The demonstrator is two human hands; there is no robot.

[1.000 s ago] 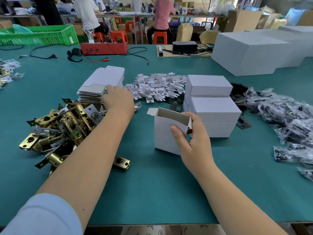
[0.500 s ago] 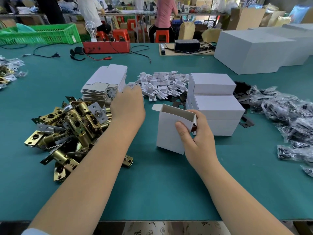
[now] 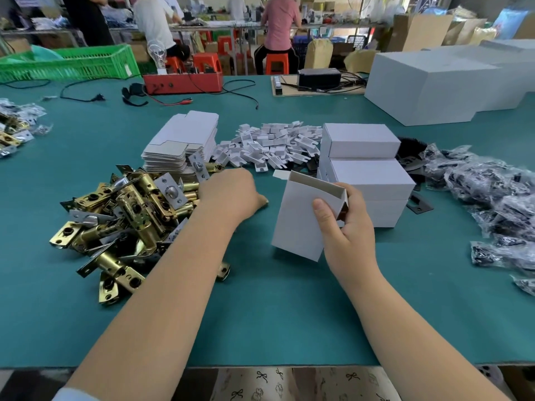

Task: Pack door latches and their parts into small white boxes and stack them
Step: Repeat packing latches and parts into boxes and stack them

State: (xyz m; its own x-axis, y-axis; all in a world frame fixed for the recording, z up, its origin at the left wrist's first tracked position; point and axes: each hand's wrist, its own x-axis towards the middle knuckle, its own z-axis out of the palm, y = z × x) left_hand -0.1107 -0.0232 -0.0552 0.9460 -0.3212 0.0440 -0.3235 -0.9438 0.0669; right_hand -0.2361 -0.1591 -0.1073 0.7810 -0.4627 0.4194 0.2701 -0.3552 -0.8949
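Note:
A heap of brass door latches [image 3: 124, 212] lies at the left on the green table. My left hand [image 3: 231, 195] is at the heap's right edge, fingers curled, gripping a latch [image 3: 199, 166] whose silver faceplate sticks out past the fingers. My right hand [image 3: 347, 235] holds an open small white box [image 3: 301, 218] upright and tilted, thumb on its front. Behind it stand two closed white boxes [image 3: 373, 180], stacked. Flat unfolded boxes [image 3: 185, 134] and a pile of white inserts [image 3: 272, 143] lie further back.
Clear bags of dark parts [image 3: 492, 192] spread along the right, with black plates [image 3: 419, 202] beside the stack. Large white cartons [image 3: 434, 82], a red box [image 3: 182, 82], cables and a green crate [image 3: 66, 65] stand at the back. People work at far tables.
My left hand has drawn back from the flat boxes and moved right toward the open box, bringing a latch along. My right hand keeps holding the box in about the same place.

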